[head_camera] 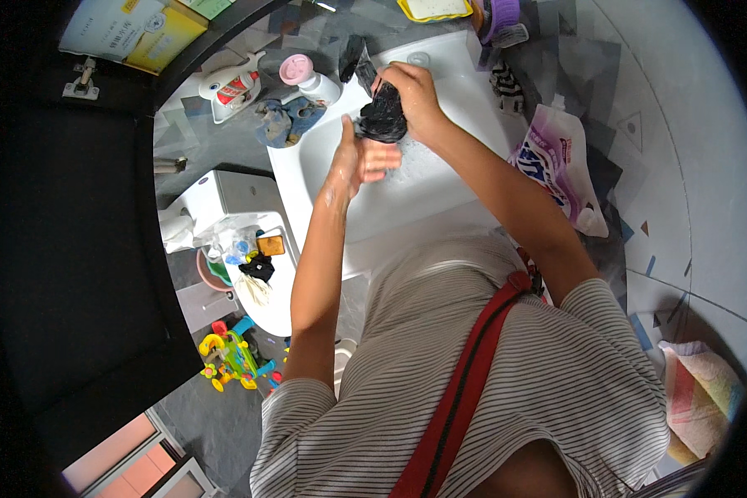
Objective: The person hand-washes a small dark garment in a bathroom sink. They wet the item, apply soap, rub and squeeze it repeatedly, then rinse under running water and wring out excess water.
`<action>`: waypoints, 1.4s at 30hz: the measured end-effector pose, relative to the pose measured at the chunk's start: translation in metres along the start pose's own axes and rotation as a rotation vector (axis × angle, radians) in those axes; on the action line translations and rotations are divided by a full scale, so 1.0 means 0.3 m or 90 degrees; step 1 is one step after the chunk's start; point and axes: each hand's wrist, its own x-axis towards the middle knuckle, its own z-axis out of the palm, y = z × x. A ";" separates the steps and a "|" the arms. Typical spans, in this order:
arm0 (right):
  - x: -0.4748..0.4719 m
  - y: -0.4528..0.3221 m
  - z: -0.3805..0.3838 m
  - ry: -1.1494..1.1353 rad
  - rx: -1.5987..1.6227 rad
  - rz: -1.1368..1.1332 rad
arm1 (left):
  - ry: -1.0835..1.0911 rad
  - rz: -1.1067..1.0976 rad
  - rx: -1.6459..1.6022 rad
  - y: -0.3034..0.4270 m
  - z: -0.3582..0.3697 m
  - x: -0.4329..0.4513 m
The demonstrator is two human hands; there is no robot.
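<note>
A wet black cloth (383, 118) hangs bunched in my right hand (416, 96), whose fingers are closed on its upper part. Just below it, my left hand (368, 159) is open, thumb raised apart from slightly blurred fingers. Whether its thumb side touches the cloth I cannot tell. Suds cling to my left wrist. Both hands are over a white washbasin (330, 215) with some foam inside. Behind the cloth is a dark, shiny fixture (365, 71), partly hidden by my right hand.
Left of the basin are a pink-topped bottle (317, 87), a wet blue cloth (289, 119) and a whale-shaped holder (231, 87). A purple-and-white detergent pouch (554, 162) and a striped cloth (506, 87) lie to the right. An open dark cabinet door (93, 236) flanks my left.
</note>
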 end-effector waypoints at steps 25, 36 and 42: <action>-0.127 0.320 -0.188 -0.416 -0.372 0.217 | -0.113 0.492 -0.452 0.098 0.083 -0.123; -0.188 0.240 -0.149 -0.030 -0.313 0.101 | 0.152 0.229 -0.609 -0.185 -0.162 0.083; -0.326 0.157 0.014 -0.252 -0.618 -0.426 | -0.325 0.330 -0.625 -0.262 -0.057 0.149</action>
